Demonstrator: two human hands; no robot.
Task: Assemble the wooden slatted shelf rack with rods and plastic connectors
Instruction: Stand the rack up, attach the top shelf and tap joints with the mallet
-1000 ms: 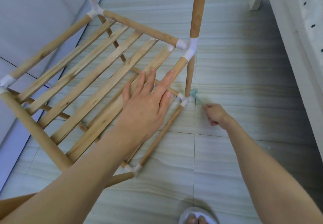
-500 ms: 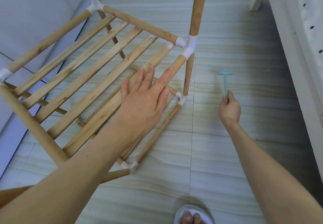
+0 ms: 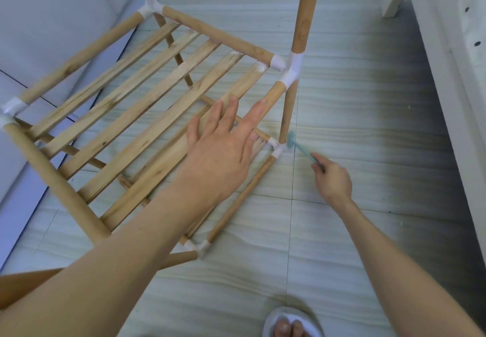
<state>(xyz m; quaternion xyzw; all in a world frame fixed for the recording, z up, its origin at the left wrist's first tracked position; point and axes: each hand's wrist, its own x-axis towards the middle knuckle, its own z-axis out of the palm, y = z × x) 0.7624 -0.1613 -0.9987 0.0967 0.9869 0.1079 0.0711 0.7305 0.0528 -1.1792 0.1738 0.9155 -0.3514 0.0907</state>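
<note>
**Small hammer at the rack's lower corner joint**

The wooden slatted shelf rack stands on the tiled floor at the left of the scene, filling the left half of the view. Its upper tier of flat slats runs from near left to far right, framed by round rods joined with white plastic connectors. One upright rod rises out of the top of the view at the rack's right corner, held by an upper connector. Below it, a thinner leg drops to a lower connector on the floor.

The left hand lies flat on the slats near the right edge of the upper tier, fingers straight and spread, its grip apart and pressing on the wood, with the index fingertip reaching the side rod.

The right hand is low over the floor, just right of the rack, its grip clamped on the handle of a small teal hammer. The hammer's head is blurred and sits at or just beside the lower connector; whether it touches cannot be told.

A white slipper with toes showing sits at the near edge. A white piece of furniture with small dark holes runs along the right side.
</note>
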